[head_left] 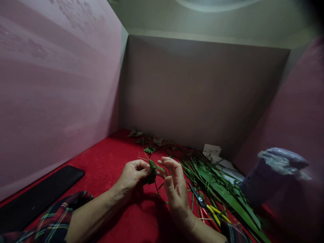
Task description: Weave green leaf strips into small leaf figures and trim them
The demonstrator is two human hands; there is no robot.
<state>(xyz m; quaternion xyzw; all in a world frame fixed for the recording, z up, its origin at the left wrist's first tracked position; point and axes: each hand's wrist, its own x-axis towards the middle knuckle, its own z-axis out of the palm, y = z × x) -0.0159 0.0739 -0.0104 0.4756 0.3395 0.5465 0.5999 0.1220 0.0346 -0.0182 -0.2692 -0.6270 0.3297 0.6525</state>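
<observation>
My left hand [134, 173] pinches a dark green leaf [151, 173] between thumb and fingers; the leaf looks folded, and thin stems stick out around it. Facing it from the right, my right hand [176, 192] has its fingers stretched out and its thumb apart. Some of its fingertips are close behind the leaf, and I cannot tell whether they touch it. Scissors [200, 199] with yellow handles lie just right of my right hand, beside a pile of long green leaf blades [222, 189].
A red cloth [103, 162] covers the table. Leafy sprigs [149, 138] lie at the back. A black flat object [43, 195] is at the left. Papers [212, 150] sit behind the blades, with a purple container [268, 179] wrapped in plastic at the right. Walls enclose the table.
</observation>
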